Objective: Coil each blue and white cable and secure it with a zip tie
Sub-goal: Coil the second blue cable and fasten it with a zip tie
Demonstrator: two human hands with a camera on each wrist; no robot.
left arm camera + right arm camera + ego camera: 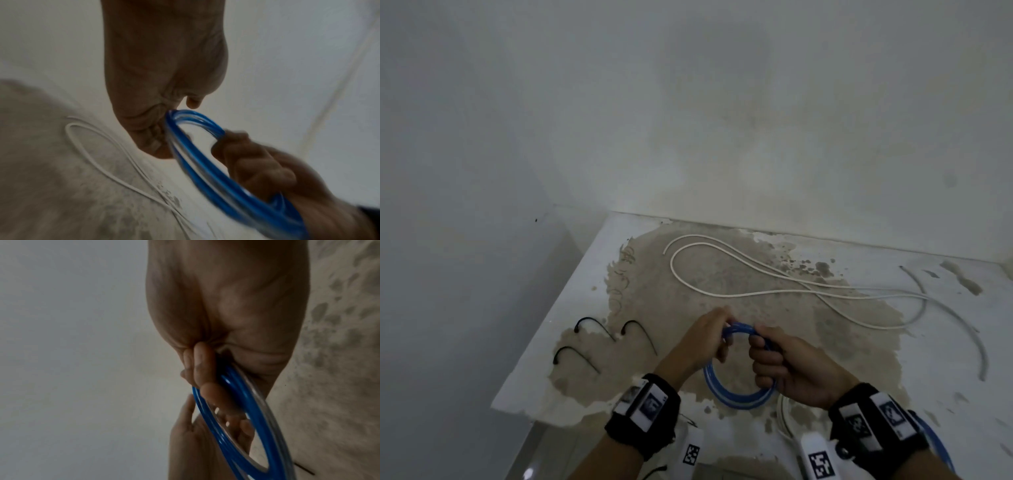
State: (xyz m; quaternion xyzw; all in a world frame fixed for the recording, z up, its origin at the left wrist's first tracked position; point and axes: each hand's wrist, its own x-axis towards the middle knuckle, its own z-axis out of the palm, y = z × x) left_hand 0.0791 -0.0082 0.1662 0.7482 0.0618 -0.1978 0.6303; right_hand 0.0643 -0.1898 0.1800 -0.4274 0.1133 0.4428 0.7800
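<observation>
A blue cable [736, 399], wound into a coil of several loops, is held upright above the table between both hands. My left hand [717, 330] pinches the coil's top left; the left wrist view shows its fingers [162, 129] curled against the loops [205, 162]. My right hand [763, 356] is a fist round the coil's right side, and in the right wrist view its fingers [200, 363] wrap the blue loops [261, 426]. A white cable [722, 293] lies uncoiled on the table beyond. Three black zip ties [592, 327] lie to the left.
The table [585, 270] has a worn, patchy top and ends at a wall behind and an open edge on the left. A second pale cable [962, 325] curves along the right side. Another white length [784, 421] lies by the near edge.
</observation>
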